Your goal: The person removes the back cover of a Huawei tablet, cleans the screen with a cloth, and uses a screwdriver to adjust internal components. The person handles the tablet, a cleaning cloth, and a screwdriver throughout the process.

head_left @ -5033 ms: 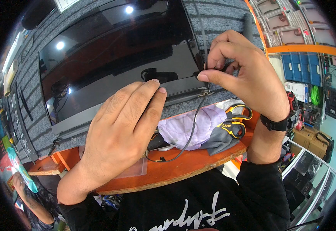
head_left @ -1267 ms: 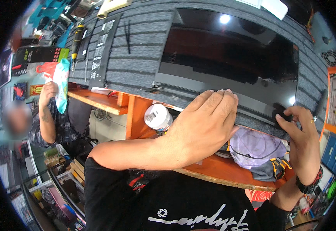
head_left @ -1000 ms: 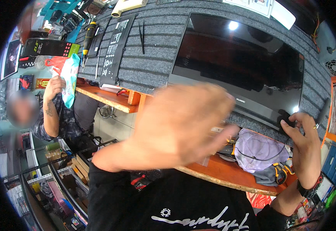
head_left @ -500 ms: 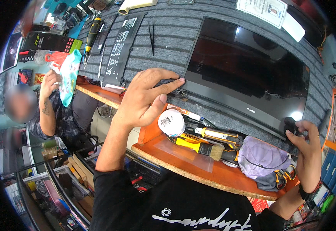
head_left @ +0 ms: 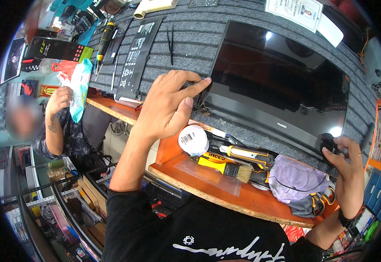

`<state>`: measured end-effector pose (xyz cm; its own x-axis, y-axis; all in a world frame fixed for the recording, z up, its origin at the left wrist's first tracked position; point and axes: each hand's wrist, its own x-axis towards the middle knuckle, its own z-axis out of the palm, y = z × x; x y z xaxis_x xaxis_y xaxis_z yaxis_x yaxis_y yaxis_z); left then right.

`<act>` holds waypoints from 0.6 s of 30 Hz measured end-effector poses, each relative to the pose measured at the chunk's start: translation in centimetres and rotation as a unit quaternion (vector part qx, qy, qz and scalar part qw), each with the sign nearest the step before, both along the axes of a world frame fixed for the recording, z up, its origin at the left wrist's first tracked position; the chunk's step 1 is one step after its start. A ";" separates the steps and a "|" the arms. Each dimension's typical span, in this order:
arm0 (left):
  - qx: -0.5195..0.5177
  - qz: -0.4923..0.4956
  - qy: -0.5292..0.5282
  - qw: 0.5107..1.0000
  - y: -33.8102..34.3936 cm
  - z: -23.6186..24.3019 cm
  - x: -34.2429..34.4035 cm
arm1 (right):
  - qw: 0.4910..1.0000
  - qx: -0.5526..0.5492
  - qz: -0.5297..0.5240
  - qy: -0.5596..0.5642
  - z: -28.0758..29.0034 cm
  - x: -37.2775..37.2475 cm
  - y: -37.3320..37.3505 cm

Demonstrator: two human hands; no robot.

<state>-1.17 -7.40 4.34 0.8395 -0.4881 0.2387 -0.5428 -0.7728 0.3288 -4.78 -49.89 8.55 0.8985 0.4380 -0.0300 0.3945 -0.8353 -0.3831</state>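
Observation:
A dark laptop screen panel [head_left: 275,81] lies face up on the ribbed grey mat [head_left: 188,39]. My left hand [head_left: 166,105] touches the panel's lower left edge with a fingertip, fingers apart. At the lower right corner, my right hand [head_left: 348,174] has thumb and index on the panel's edge; the dark patch at those fingertips is hard to make out. A black battery [head_left: 138,56], black tweezers [head_left: 171,43] and a yellow-black screwdriver [head_left: 105,39] lie left of the panel.
An orange shelf [head_left: 203,183] below holds a white tub [head_left: 193,140], brush [head_left: 243,172], utility knife [head_left: 247,155], lilac cloth [head_left: 295,177] and scissors [head_left: 319,203]. At left, a co-worker's hand [head_left: 61,98] holds a turquoise packet [head_left: 79,96]. A card [head_left: 293,13] lies at the top.
My left hand has moved from the panel's bottom middle to its lower left edge, rising slightly in the last half second. My right hand stays at the lower right corner.

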 end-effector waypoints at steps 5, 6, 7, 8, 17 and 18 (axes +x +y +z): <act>0.009 0.019 -0.008 1.000 -0.8 0.5 0.7 | 1.000 -0.011 0.016 -0.015 0.0 0.1 -0.1; 0.013 0.018 -0.011 1.000 -1.0 0.5 0.9 | 1.000 -0.010 0.017 -0.016 -0.1 0.1 -0.1; 0.019 0.020 -0.006 1.000 -1.2 0.5 1.2 | 1.000 -0.009 0.018 -0.017 -0.1 0.1 -0.2; 0.025 0.021 -0.001 0.999 -1.3 0.5 1.4 | 1.000 -0.008 0.019 -0.018 -0.1 0.1 -0.2; 0.055 0.040 0.014 0.998 -1.8 1.2 3.3 | 1.000 -0.012 0.009 -0.012 0.0 0.1 -0.1; 0.056 0.041 0.017 0.997 -1.9 1.2 3.6 | 1.000 -0.011 0.008 -0.013 0.0 0.1 -0.1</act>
<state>2.47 -9.33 5.49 0.8848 -0.4388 0.1569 -0.4656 -0.8471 0.2561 -4.66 -49.99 8.59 0.8916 0.4526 -0.0162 0.4183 -0.8367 -0.3535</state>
